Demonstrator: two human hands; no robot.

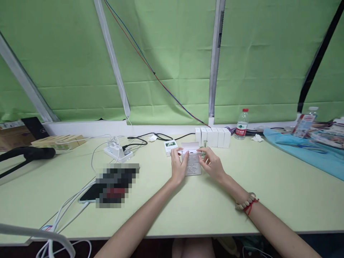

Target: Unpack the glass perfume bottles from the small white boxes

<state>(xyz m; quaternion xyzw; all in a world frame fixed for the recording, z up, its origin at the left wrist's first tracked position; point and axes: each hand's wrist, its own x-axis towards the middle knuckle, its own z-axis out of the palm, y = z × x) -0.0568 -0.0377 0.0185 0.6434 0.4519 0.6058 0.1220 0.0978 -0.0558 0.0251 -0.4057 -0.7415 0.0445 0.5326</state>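
A small white carton (pixel 193 165) with fine grey print stands upright on the table, its top flap (pixel 189 146) raised. My left hand (pixel 178 167) grips its left side, thumb on the printed face and fingers round behind. At the upper right corner, my right hand (pixel 214 165) has its index finger on the top edge and its thumb at the side. Partly hidden behind those fingers is a small clear glass bottle (pixel 205 144). Another white box (pixel 170 144) with a green picture lies just behind my left hand.
Several white boxes (pixel 212 137) stand in a row at the back, beside a red-capped water bottle (pixel 242 125). A power strip (pixel 118 152) with tangled cables and a phone (pixel 90 193) are at left. Blue fabric (pixel 303 152) covers the right side.
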